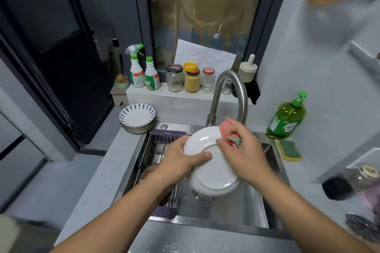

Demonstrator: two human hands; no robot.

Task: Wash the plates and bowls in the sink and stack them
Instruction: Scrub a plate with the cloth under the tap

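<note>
The left hand [176, 162] holds a white plate [213, 172] by its left edge, thumb curled over the back. The plate is tipped up over the middle of the sink [242, 207]. The right hand [244, 156] curls its fingers round a pink sponge [225, 129] and presses it on the plate's top edge. Brown dishes [149, 172] sit in the sink's left side. A stack of striped plates [137, 118] stands just behind the sink's back left corner.

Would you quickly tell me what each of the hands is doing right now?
Left hand: grips the white plate by its rim, over the sink.
Right hand: holds the pink sponge against the plate.
</note>
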